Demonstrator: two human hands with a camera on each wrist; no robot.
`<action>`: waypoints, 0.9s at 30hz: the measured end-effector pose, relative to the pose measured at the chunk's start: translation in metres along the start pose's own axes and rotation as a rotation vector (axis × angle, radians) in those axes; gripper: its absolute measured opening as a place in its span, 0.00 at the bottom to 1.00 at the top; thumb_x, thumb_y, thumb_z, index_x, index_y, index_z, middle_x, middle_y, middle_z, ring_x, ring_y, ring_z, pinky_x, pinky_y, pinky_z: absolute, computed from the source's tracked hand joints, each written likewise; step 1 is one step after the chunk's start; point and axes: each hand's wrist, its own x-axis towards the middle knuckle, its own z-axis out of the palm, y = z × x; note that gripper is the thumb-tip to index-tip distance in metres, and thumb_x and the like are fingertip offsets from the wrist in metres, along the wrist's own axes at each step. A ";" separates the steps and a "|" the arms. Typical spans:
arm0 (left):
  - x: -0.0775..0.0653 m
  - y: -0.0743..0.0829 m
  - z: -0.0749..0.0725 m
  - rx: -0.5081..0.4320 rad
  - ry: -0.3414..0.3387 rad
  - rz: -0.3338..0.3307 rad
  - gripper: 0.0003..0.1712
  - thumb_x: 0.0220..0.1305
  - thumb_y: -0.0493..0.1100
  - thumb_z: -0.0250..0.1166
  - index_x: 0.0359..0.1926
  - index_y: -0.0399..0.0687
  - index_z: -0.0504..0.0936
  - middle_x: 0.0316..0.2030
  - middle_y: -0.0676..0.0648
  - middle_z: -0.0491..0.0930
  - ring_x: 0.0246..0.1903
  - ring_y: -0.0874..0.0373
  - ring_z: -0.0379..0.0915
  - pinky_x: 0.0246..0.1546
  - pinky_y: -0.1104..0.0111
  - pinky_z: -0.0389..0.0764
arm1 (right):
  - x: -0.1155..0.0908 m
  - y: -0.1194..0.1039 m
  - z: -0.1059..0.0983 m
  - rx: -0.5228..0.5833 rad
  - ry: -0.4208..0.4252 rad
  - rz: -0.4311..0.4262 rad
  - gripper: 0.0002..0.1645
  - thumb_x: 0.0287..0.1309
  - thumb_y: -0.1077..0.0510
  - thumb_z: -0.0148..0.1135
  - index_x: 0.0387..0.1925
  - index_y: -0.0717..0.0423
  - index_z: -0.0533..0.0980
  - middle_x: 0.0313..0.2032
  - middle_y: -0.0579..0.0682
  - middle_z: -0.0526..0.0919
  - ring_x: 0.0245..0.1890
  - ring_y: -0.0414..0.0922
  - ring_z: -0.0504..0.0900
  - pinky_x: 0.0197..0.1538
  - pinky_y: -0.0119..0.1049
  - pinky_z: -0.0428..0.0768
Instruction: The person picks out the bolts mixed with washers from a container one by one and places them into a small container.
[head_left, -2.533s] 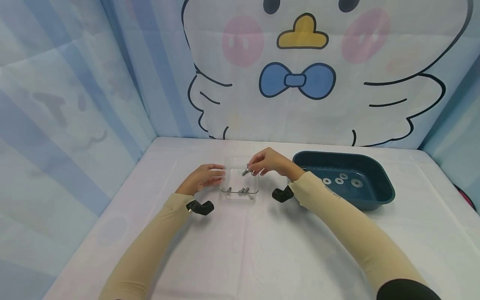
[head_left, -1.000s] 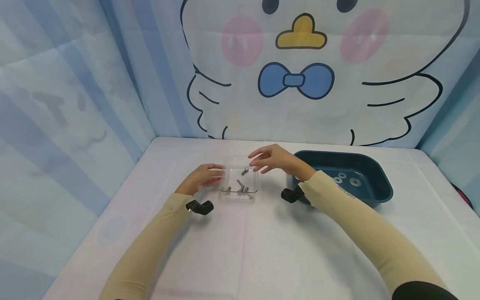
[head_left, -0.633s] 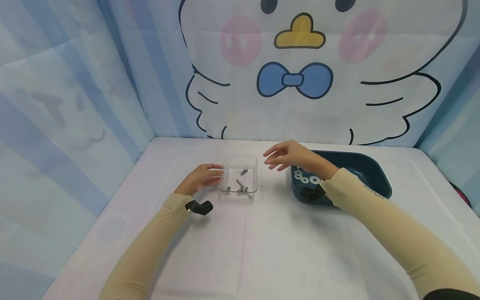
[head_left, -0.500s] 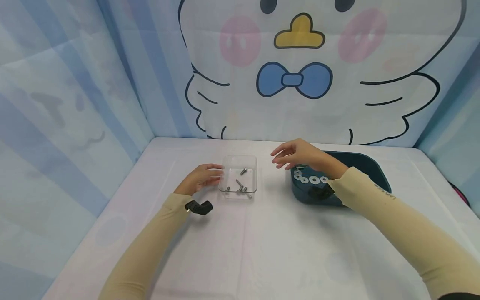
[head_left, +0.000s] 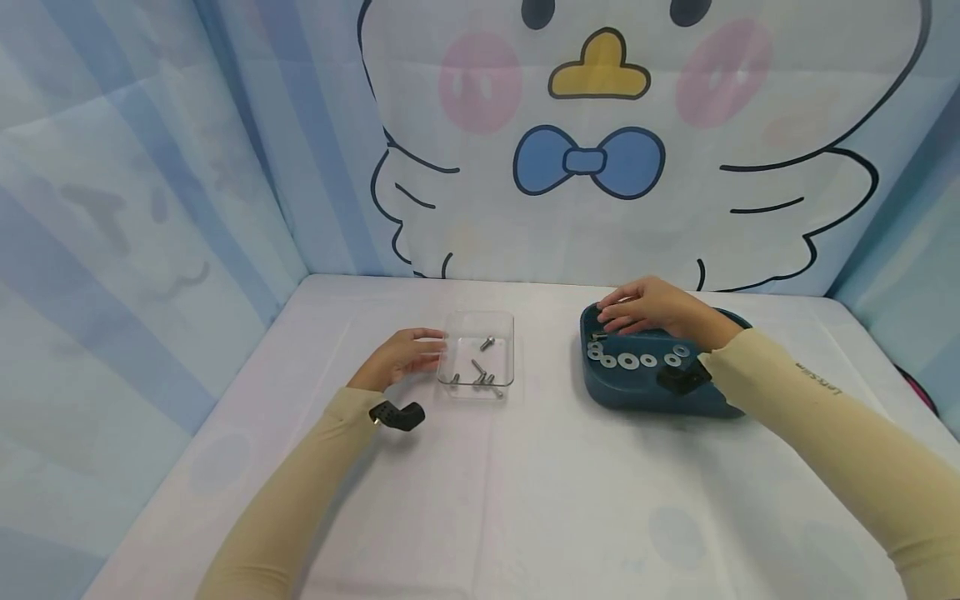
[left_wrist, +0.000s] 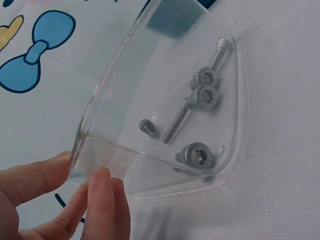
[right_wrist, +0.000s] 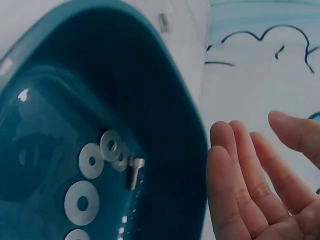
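My left hand [head_left: 407, 357] rests at the left wall of a clear plastic box [head_left: 448, 327]. In the left wrist view, its thumb [left_wrist: 37, 176] and fairly straight fingers [left_wrist: 101, 200] meet the box's corner. Several silver hex-socket bolts [left_wrist: 206, 96] lie inside, some with a wide ring under the head. Over the left part of a dark blue tray [head_left: 637, 396] hovers my right hand [head_left: 651, 305], fingers loosely extended and nothing visible in them. Several flat washers [head_left: 628, 361] lie in that tray, along with one bolt [right_wrist: 135, 172] near its end.
A white cloth [head_left: 480, 475] covers the table. Behind the table hangs a printed curtain [head_left: 585, 233], and another curtain [head_left: 150, 250] stands along the left. The tray's raised rim [right_wrist: 172, 65] is close to the right fingers.
My right hand let go of a bolt, now lying in the clear box, then moved right from there to over the blue tray. The left hand has stayed at the box.
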 end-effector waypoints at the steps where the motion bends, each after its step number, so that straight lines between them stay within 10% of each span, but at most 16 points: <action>1: 0.000 0.000 0.000 0.000 -0.001 0.000 0.27 0.65 0.36 0.59 0.64 0.40 0.67 0.56 0.42 0.69 0.30 0.66 0.73 0.32 0.80 0.79 | 0.002 0.004 -0.003 0.029 -0.005 0.011 0.32 0.64 0.56 0.57 0.62 0.71 0.63 0.45 0.48 0.84 0.41 0.38 0.84 0.51 0.38 0.82; 9: 0.001 -0.001 -0.001 0.007 0.007 0.000 0.26 0.65 0.36 0.58 0.64 0.40 0.67 0.58 0.40 0.68 0.31 0.65 0.73 0.33 0.80 0.79 | 0.018 0.034 -0.014 0.191 0.008 0.123 0.30 0.66 0.56 0.54 0.63 0.70 0.60 0.34 0.39 0.84 0.37 0.35 0.84 0.52 0.35 0.81; 17: -0.001 0.000 0.000 0.034 0.010 0.004 0.26 0.65 0.37 0.59 0.64 0.40 0.67 0.59 0.40 0.68 0.37 0.63 0.73 0.37 0.79 0.80 | 0.031 0.050 -0.017 0.329 -0.022 0.173 0.08 0.67 0.61 0.50 0.37 0.54 0.77 0.29 0.42 0.85 0.33 0.37 0.85 0.43 0.31 0.83; 27: -0.003 0.000 0.000 0.036 0.012 0.006 0.26 0.65 0.37 0.59 0.64 0.40 0.68 0.60 0.39 0.68 0.38 0.62 0.74 0.42 0.76 0.80 | 0.041 0.055 -0.011 0.301 -0.048 0.262 0.29 0.68 0.60 0.49 0.64 0.72 0.58 0.29 0.43 0.84 0.33 0.36 0.84 0.45 0.30 0.83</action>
